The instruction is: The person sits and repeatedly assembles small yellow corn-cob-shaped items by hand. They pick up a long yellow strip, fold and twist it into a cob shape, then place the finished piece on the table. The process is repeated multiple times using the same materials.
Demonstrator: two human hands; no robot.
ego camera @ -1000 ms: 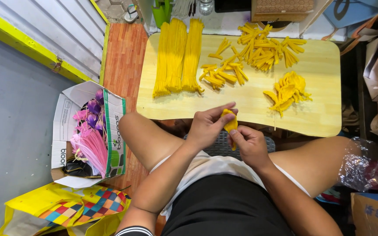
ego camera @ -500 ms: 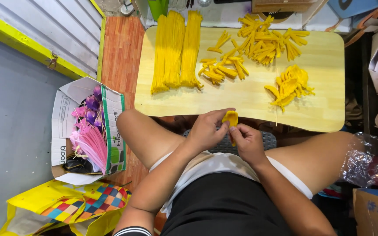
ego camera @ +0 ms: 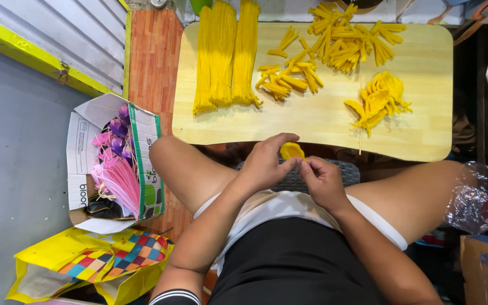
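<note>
Both hands together over the lap: left hand [ego camera: 264, 164] and right hand [ego camera: 323, 181] pinch a small yellow piece [ego camera: 292, 151] between fingertips, just below the desk [ego camera: 312, 121] edge.

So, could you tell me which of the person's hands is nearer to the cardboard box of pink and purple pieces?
Left. The left hand lies between the box and the right hand, which sits farther from it.

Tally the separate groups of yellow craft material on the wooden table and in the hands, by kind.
Long yellow strand bundles: 3
Heaps of short cut yellow pieces: 2
Pile of shaped yellow pieces: 1
Yellow piece held between left hand and right hand: 1
Total: 7
</note>
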